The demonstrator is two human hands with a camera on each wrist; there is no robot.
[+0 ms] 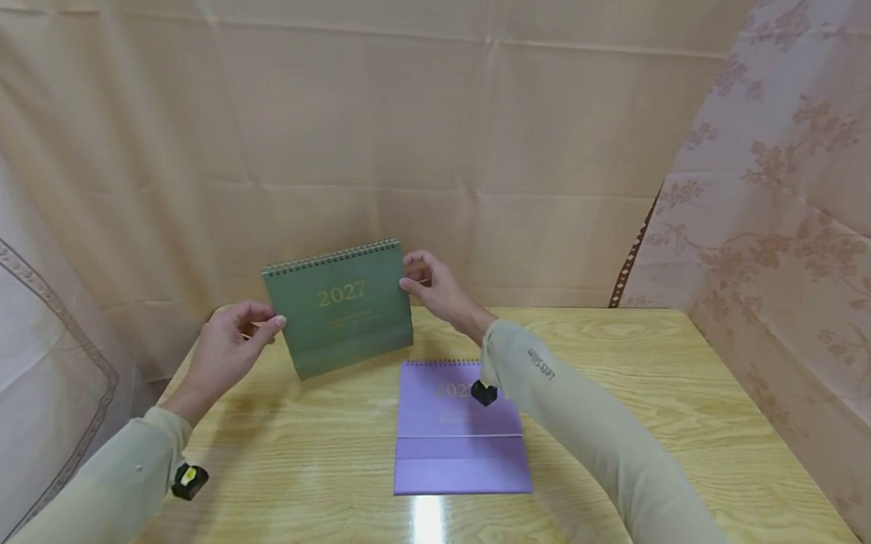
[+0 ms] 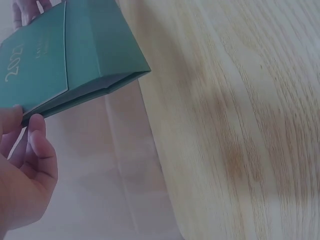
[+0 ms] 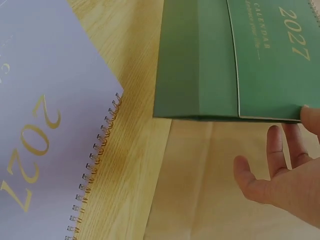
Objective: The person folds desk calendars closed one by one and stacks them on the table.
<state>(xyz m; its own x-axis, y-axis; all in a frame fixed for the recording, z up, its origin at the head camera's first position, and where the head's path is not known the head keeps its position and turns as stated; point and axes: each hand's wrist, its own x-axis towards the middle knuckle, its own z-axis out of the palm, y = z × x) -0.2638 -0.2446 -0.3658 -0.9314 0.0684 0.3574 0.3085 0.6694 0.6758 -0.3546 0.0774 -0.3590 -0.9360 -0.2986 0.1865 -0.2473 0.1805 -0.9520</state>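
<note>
A green 2027 desk calendar [image 1: 343, 321], spiral-bound along its top, is held tilted at the back left of the table, its front cover facing me. My left hand [image 1: 233, 341] pinches its left edge, thumb on the front. At the opposite edge, my right hand [image 1: 440, 292] pinches it with the thumb in front and fingers behind. The left wrist view shows the folded stand of the green calendar [image 2: 117, 50] spread slightly at the base. Below my right forearm lies a purple 2027 desk calendar [image 1: 457, 465], flat on the table, its upper right part hidden by the sleeve.
The wooden table [image 1: 314, 460] ends at the back against a beige cloth [image 1: 354, 125]. A flower-patterned cloth [image 1: 805, 221] hangs along the right side, a white one [image 1: 22, 354] along the left. Each sleeve carries a small black wrist device [image 1: 190, 481].
</note>
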